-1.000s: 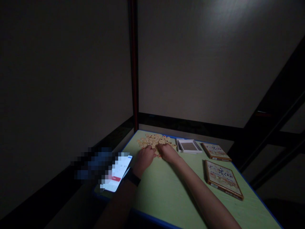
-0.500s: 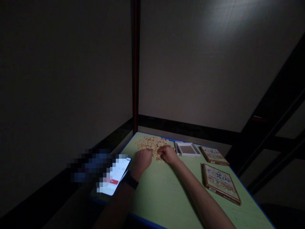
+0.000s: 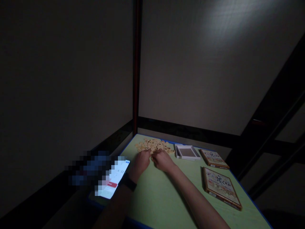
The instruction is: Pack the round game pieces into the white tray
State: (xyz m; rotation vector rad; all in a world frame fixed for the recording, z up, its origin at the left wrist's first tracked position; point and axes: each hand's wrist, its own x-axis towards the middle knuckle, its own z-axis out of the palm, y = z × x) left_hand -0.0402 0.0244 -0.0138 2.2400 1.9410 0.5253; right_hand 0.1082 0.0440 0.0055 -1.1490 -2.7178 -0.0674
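Observation:
A heap of several small pale wooden pieces [image 3: 153,145] lies at the far left corner of the green table [image 3: 162,197]. My left hand [image 3: 140,162], with a dark band on its wrist, rests at the near edge of the heap, fingers curled. My right hand [image 3: 161,160] lies right beside it, fingers bent and pinched at the heap's near edge. The two hands almost touch. What the fingertips grip is too small and dark to name.
A lit phone [image 3: 111,181] lies at the table's left edge. A shallow white box tray [image 3: 187,152] sits right of the heap. Two brown-framed printed boards, one far [image 3: 213,158] and one nearer [image 3: 221,187], lie to the right. Walls and a red post [image 3: 135,70] close in behind.
Both hands have drawn back toward me from the middle of the heap to its near edge and moved closer together. The view has tilted slightly.

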